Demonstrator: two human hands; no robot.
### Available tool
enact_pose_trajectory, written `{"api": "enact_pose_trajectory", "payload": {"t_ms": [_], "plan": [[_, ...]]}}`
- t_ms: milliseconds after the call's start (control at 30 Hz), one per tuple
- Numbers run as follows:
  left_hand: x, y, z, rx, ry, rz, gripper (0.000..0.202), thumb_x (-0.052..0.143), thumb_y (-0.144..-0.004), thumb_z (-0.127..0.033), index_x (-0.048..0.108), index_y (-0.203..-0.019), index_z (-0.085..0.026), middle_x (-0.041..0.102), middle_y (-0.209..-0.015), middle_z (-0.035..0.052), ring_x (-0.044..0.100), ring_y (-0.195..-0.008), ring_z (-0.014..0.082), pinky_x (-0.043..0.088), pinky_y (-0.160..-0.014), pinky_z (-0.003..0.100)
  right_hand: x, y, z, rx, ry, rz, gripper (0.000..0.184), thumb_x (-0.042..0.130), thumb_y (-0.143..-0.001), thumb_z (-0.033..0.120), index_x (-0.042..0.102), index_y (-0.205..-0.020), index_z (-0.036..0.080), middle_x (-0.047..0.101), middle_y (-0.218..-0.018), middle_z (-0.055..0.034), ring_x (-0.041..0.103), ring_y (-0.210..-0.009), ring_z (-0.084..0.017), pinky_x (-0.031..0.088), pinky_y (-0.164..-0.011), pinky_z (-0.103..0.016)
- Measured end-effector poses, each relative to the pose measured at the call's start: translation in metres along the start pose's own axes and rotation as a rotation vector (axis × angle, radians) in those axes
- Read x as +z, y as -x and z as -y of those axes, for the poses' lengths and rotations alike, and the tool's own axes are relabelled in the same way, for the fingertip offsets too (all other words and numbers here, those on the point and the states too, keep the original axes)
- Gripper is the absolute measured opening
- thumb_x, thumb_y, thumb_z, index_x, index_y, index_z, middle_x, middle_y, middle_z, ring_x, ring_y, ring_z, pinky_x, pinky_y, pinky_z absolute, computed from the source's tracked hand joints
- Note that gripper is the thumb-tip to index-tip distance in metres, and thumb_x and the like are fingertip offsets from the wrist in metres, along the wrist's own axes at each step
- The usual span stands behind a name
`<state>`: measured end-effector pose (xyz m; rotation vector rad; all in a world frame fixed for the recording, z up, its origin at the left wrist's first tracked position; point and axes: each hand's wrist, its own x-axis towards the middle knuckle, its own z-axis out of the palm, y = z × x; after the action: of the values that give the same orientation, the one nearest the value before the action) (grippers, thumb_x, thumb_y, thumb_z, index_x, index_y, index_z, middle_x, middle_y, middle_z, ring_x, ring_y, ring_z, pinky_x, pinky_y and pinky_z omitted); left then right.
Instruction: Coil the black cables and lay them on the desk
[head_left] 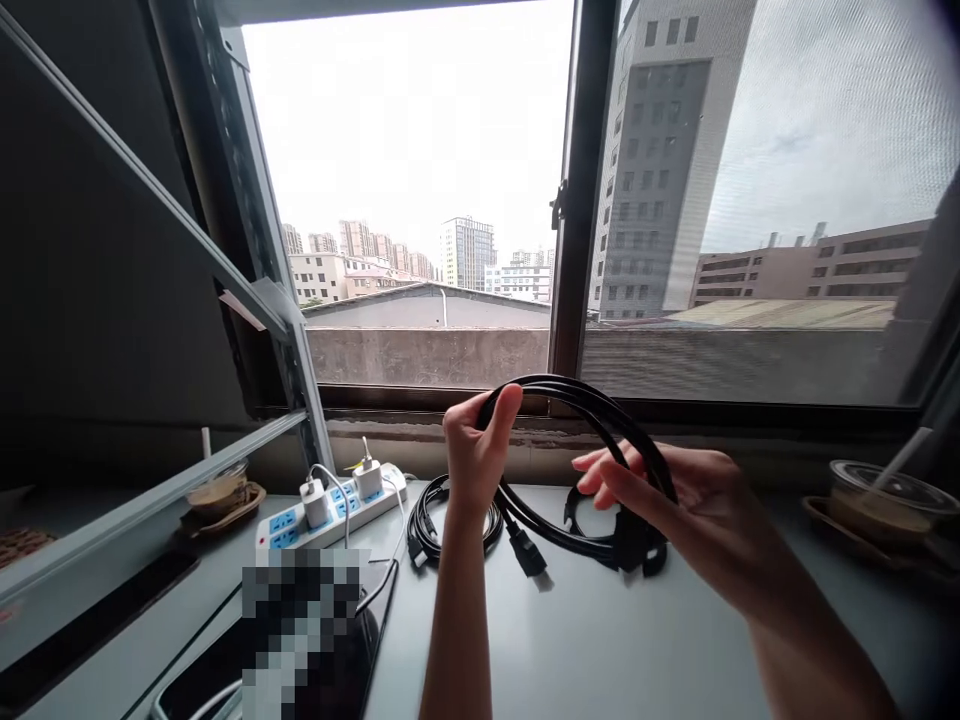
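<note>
From the head view, your left hand (pixel 476 457) has its grip closed on a bundle of smooth, round black cable (pixel 636 428), thumb pressed on top; the loops arch above the desk (pixel 600 640). Your right hand (pixel 694 495) has fingers curved and parted at the loop's right side; you cannot tell whether that grip is clamped on it. A blocky black connector (pixel 529 553) with a paler tip hangs below the loops. Beside your left forearm lies a coiled cable (pixel 431 545), also black, on the smooth, pale desk. Further left you have a white plastic power strip (pixel 339 508) with blue socket faces and two boxy white adapters (pixel 367 480); its markings are too small to read. To your right stands a clear-lidded cup (pixel 885 510) with a straw.
</note>
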<state>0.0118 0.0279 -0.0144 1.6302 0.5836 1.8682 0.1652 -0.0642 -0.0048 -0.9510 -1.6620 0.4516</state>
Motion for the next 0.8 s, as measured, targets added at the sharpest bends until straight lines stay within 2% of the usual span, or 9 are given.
{"api": "enact_pose_trajectory", "payload": {"t_ms": [67,133,233,333,433,533,667,800], "plan": [[-0.003,-0.001,0.000,-0.019,-0.044,-0.043,0.054,0.058,-0.074,-0.058,0.035,-0.045,-0.018,0.029,-0.041,-0.0065,0.025,-0.034,0.0036,0.014,-0.032,0.023,0.000,-0.004,-0.007,0.005,0.075,-0.016,0.032,0.060,-0.079,0.045,0.066,-0.064,0.018,0.068,-0.071,-0.0035,0.066,-0.074,-0.018,0.053,-0.064,-0.025],[-0.005,-0.001,-0.003,-0.026,-0.059,-0.106,0.055,0.059,-0.073,-0.058,0.034,-0.044,-0.019,0.028,-0.039,-0.0068,0.024,-0.033,0.0037,0.014,-0.032,0.023,0.002,-0.008,-0.014,0.006,0.130,-0.092,0.029,0.063,-0.076,0.047,0.069,-0.081,0.019,0.069,-0.075,-0.0038,0.066,-0.070,-0.017,0.055,-0.059,-0.024],[-0.006,0.001,-0.012,-0.092,-0.046,-0.191,0.057,0.061,-0.072,-0.058,0.031,-0.042,-0.019,0.025,-0.038,-0.0073,0.022,-0.030,0.0034,0.012,-0.031,0.024,0.008,-0.010,-0.021,-0.060,0.255,-0.286,0.050,0.069,-0.071,0.045,0.058,-0.116,0.025,0.068,-0.086,-0.0033,0.066,-0.081,-0.019,0.055,-0.055,-0.023],[-0.003,0.004,-0.024,-0.225,-0.004,-0.230,0.059,0.062,-0.071,-0.059,0.027,-0.042,-0.020,0.022,-0.037,-0.0078,0.020,-0.029,0.0031,0.011,-0.031,0.024,0.016,-0.010,-0.022,-0.194,0.452,-0.354,0.067,0.069,-0.072,0.037,0.044,-0.133,0.028,0.064,-0.103,-0.0048,0.063,-0.086,-0.019,0.055,-0.051,-0.022],[0.002,0.007,-0.035,-0.318,0.043,-0.233,0.060,0.061,-0.071,-0.060,0.026,-0.042,-0.021,0.021,-0.037,-0.0079,0.018,-0.028,0.0026,0.011,-0.030,0.024,0.020,-0.011,-0.022,-0.334,0.606,-0.469,0.058,0.063,-0.079,0.031,0.044,-0.133,0.029,0.058,-0.112,-0.0067,0.062,-0.087,-0.018,0.054,-0.053,-0.022],[0.006,0.009,-0.041,-0.335,0.077,-0.244,0.060,0.061,-0.073,-0.057,0.025,-0.042,-0.021,0.021,-0.036,-0.0078,0.017,-0.028,0.0026,0.011,-0.029,0.023,0.020,-0.011,-0.023,-0.428,0.641,-0.553,0.046,0.058,-0.084,0.026,0.049,-0.129,0.030,0.058,-0.112,-0.0059,0.062,-0.090,-0.018,0.054,-0.058,-0.022],[0.005,0.007,-0.041,-0.340,0.124,-0.206,0.058,0.064,-0.072,-0.055,0.028,-0.042,-0.021,0.024,-0.035,-0.0076,0.018,-0.027,0.0027,0.012,-0.028,0.023,0.015,-0.012,-0.025,-0.391,0.663,-0.495,0.031,0.050,-0.089,0.025,0.057,-0.119,0.028,0.062,-0.109,-0.0044,0.064,-0.089,-0.016,0.053,-0.056,-0.020],[0.000,0.003,-0.038,-0.372,0.213,-0.064,0.058,0.066,-0.071,-0.053,0.028,-0.041,-0.020,0.023,-0.033,-0.0086,0.018,-0.025,0.0023,0.012,-0.028,0.023,0.010,-0.015,-0.032,-0.311,0.584,-0.427,0.032,0.044,-0.092,0.027,0.053,-0.122,0.026,0.065,-0.110,-0.0034,0.065,-0.088,-0.016,0.054,-0.064,-0.022]]}}
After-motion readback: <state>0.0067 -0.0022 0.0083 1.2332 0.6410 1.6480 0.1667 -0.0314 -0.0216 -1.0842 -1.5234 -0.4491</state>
